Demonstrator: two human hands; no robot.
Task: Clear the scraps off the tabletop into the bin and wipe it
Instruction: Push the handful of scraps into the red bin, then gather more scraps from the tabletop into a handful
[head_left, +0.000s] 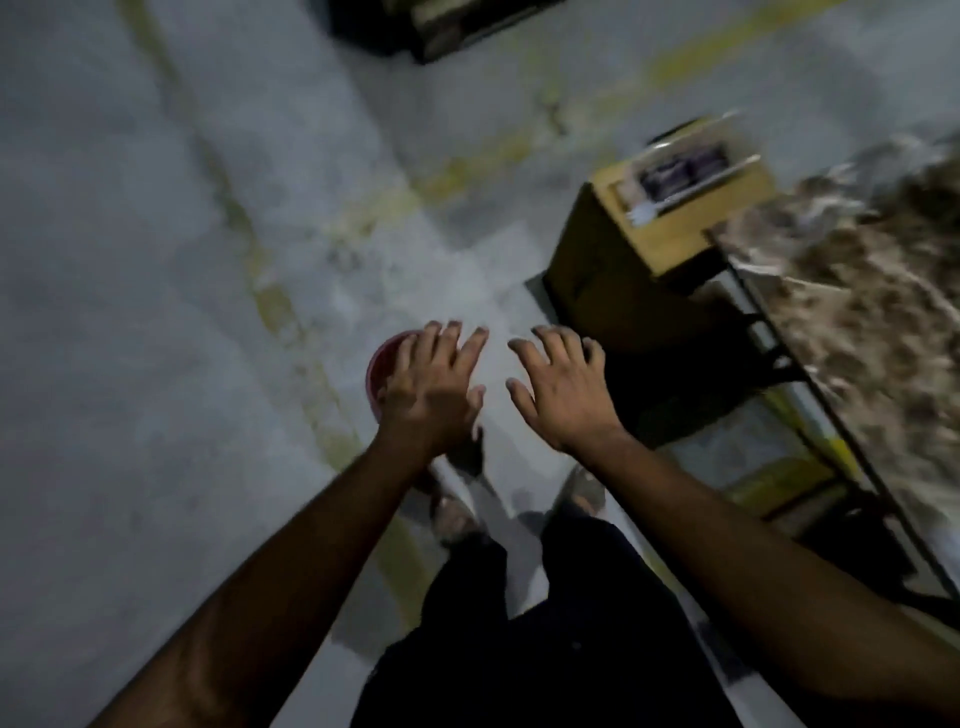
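The view is blurred and dim. My left hand (434, 384) and my right hand (558, 387) are stretched out side by side over the floor, fingers spread, holding nothing. A red round bin (382, 366) stands on the floor under and just left of my left hand, mostly hidden by it. At the right edge runs the tabletop (862, 312), covered with brownish scraps, on a dark metal frame. Both hands are well left of the table.
A wooden cabinet (660, 244) with a clear box and a white utensil on top stands beside the table's far end. Grey concrete floor (156, 312) with faded yellow lines lies to the left. My legs and sandalled feet are below the hands.
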